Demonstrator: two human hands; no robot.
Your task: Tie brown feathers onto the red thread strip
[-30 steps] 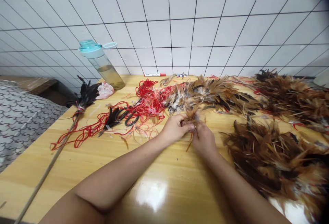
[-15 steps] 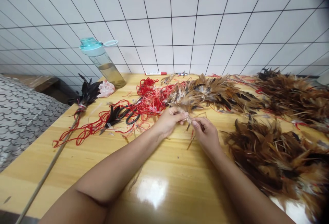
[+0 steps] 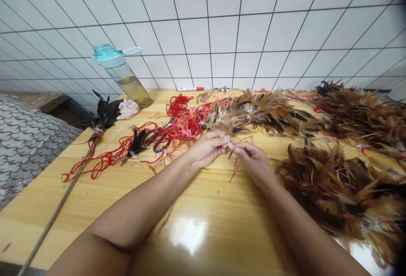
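Observation:
My left hand (image 3: 204,149) pinches the quill ends of a small bunch of brown feathers (image 3: 223,129) over the wooden table (image 3: 127,200). My right hand (image 3: 253,159) meets it fingertip to fingertip at the same quill ends, its fingers closed on them. The feather tips fan away from me toward a long strip of brown feathers (image 3: 266,111). A tangle of red string (image 3: 180,121) lies just left of the hands, with black scissors (image 3: 158,140) on it.
Heaps of brown feathers (image 3: 336,183) fill the table's right side. A thin stick with black feathers tied on its end (image 3: 95,134) lies at the left. A water bottle (image 3: 122,75), a pink glove (image 3: 128,107) and a red marker (image 3: 190,88) sit near the tiled wall.
Both hands lifted a little and shifted away from me with the feather bunch. The right hand's fingers now pinch the quill ends beside the left fingertips.

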